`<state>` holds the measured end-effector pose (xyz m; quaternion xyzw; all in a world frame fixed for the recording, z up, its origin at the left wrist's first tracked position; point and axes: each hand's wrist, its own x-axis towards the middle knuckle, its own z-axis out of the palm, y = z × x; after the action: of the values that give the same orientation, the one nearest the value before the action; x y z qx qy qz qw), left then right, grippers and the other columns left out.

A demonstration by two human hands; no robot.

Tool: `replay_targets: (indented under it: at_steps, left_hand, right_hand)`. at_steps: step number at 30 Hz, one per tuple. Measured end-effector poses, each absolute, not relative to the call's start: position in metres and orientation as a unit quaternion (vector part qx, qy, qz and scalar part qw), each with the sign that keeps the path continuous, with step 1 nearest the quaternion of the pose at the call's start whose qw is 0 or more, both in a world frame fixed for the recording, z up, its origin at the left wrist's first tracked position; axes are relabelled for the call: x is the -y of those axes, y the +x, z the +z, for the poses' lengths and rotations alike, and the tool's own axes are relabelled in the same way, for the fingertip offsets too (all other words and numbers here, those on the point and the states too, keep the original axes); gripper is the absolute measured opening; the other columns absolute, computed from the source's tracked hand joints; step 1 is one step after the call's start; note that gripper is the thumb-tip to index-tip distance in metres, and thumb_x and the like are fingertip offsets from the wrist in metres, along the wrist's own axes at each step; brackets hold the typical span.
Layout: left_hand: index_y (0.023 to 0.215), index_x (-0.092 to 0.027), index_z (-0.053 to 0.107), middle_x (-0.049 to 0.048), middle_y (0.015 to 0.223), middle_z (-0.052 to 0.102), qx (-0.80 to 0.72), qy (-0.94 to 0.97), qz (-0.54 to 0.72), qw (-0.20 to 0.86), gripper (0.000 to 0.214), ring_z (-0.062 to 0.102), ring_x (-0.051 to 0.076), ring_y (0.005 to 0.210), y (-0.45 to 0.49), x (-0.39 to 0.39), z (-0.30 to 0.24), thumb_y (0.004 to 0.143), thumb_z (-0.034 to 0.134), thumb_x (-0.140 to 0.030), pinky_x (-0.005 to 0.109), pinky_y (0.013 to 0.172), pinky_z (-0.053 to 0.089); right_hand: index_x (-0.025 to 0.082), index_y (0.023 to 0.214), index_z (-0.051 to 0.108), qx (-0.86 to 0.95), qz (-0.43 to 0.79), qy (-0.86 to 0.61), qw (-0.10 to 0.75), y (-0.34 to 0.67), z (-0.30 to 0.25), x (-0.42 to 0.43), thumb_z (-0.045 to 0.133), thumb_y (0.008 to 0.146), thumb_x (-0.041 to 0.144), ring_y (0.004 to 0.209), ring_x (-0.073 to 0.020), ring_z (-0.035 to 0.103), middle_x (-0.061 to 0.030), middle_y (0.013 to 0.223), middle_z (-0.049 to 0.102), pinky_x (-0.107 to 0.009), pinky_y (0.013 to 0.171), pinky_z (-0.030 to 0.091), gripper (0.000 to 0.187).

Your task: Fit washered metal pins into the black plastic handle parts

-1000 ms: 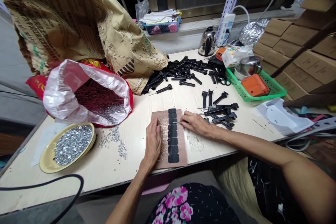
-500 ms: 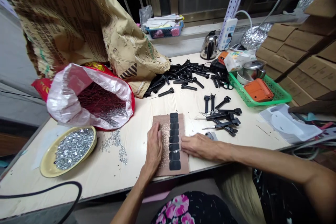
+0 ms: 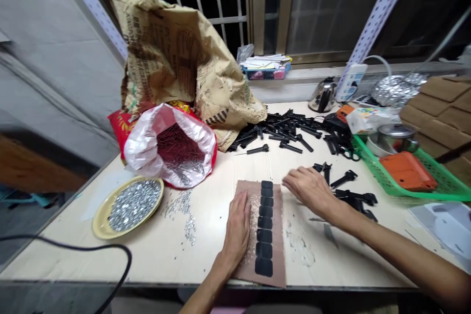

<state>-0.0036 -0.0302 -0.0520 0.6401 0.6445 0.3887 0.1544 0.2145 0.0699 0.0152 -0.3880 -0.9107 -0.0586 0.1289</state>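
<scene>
A brown board lies at the table's near edge, carrying a column of black pads and a scatter of tiny shiny bits. My left hand lies flat on the board's left side, fingers stretched out and together. My right hand hovers just past the board's upper right corner with its fingers curled; what they pinch is hidden. Black handled pieces with metal pins lie just right of that hand.
A yellow plate of silver washers sits at left, with loose ones spilled beside it. Behind are a plastic bag of thin pins, a brown paper sack, a pile of black handles, a kettle and a green basket. A black cable crosses the near left.
My right hand has moved from the lower pads up and to the right, off the board. My left hand stays flat on the board. The view has swung left and upward.
</scene>
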Motion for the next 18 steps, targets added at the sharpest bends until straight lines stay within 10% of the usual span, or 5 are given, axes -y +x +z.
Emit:
replay_targets:
  at_steps: [18]
  left_hand:
    - [0.096, -0.022, 0.067, 0.0068, 0.083, 0.063, -0.738, 0.629, 0.244, 0.008, 0.026, 0.055, 0.021, 0.082, -0.157, 0.109, -0.027, 0.091, 0.045, -0.033, 0.035, 0.071, 0.049]
  right_hand:
    - [0.02, 0.096, 0.062, 0.915, -0.032, -0.354, 0.191, 0.097, -0.052, -0.195, 0.036, 0.094, 0.027, 0.084, -0.0205, 0.049, -0.0087, 0.095, 0.057, -0.028, 0.06, 0.034, 0.027]
